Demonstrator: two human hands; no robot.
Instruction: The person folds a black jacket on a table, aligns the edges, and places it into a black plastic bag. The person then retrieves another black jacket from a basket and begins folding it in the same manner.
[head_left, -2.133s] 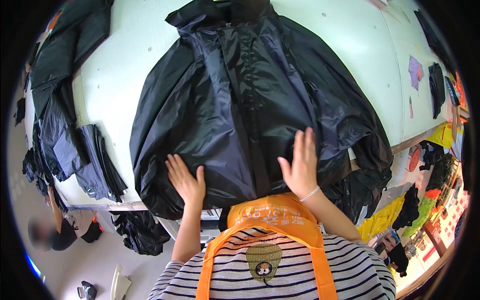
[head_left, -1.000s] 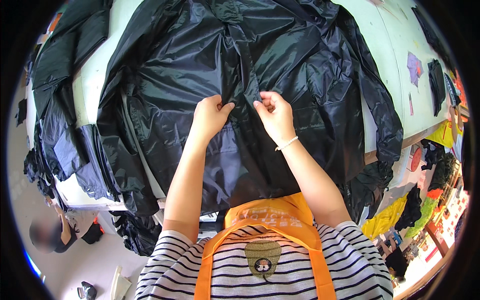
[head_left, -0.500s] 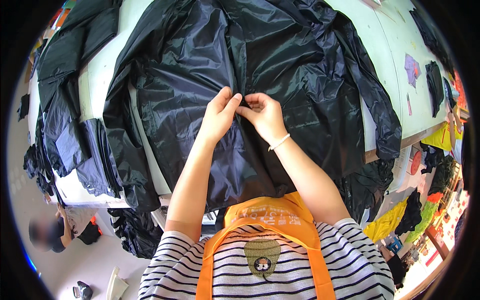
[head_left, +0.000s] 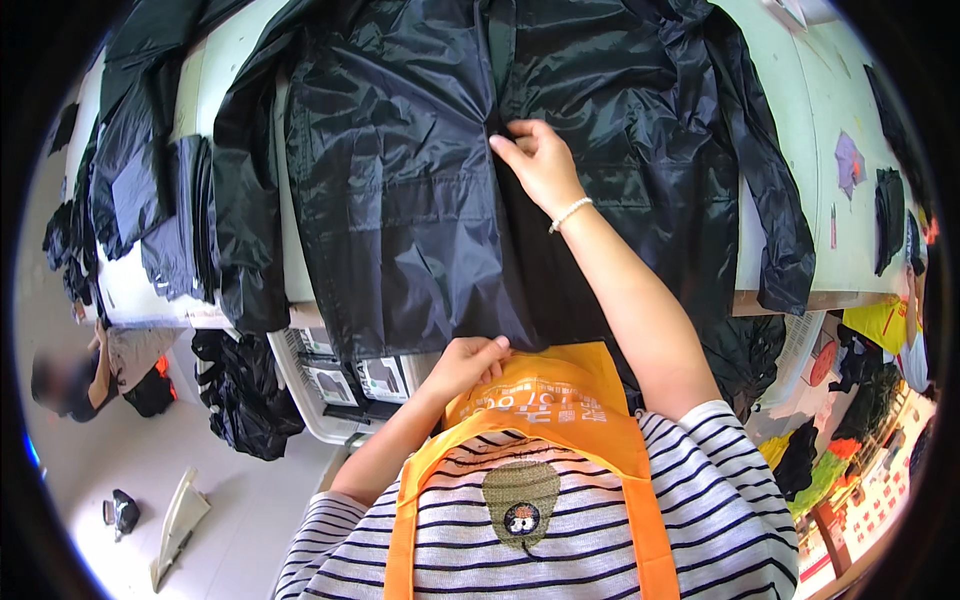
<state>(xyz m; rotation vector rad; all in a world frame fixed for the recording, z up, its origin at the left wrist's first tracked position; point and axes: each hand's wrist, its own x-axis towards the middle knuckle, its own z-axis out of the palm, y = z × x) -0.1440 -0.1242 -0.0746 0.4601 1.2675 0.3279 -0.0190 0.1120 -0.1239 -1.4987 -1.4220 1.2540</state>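
Observation:
A shiny black jacket [head_left: 400,240] lies spread on the table, its front opening running down the middle. Partway up that opening, my right hand [head_left: 545,168] pinches the edge of the left front panel between thumb and fingers. A pale beaded bracelet [head_left: 571,214] circles this wrist. Below, my left hand [head_left: 468,365] is beside the jacket's bottom hem, over my orange apron [head_left: 550,390]. Its fingers are half curled, apart from the thumb, and I see no cloth between them. Whether the thumb touches the hem is unclear.
Folded black garments [head_left: 180,215] are piled on the pale table [head_left: 790,130] at left. A white basket [head_left: 325,425] with packages sits below the front edge, beside a black bundle [head_left: 240,395]. A purple scrap [head_left: 850,165] lies at right. Another person [head_left: 75,375] is at far left.
My left hand has left the front opening and come down to the bottom hem. My right hand is still at the opening, higher in the picture. The view has shifted slightly.

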